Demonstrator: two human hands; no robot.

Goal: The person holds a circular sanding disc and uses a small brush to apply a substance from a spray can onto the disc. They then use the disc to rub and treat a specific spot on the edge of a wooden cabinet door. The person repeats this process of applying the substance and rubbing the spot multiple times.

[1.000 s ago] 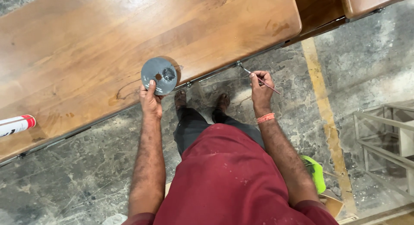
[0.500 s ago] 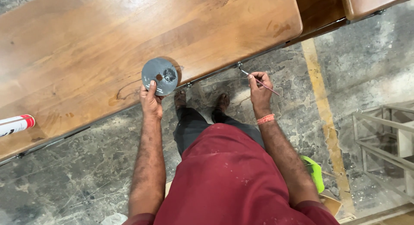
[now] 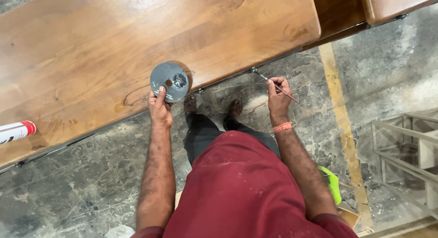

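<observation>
My left hand (image 3: 159,105) holds a round grey disc (image 3: 169,81) with a small hole and dark smears on it, over the front edge of a long brown wooden tabletop (image 3: 137,41). My right hand (image 3: 277,95) pinches a thin brush (image 3: 278,88). Its tip touches the lower front edge of the tabletop near a small metal fitting (image 3: 253,69). An orange band circles my right wrist. My feet stand on the stained concrete floor just below the table's edge.
A white spray can with a red cap (image 3: 16,131) lies at the left on the tabletop. A second wooden top (image 3: 392,3) is at the upper right. A yellow painted line (image 3: 340,110) crosses the floor. A white metal frame (image 3: 410,151) stands at right, a green object (image 3: 332,183) by my hip.
Almost nothing has moved. Both hands stay where they were, the left with the disc, the right with the brush tip at the table's edge.
</observation>
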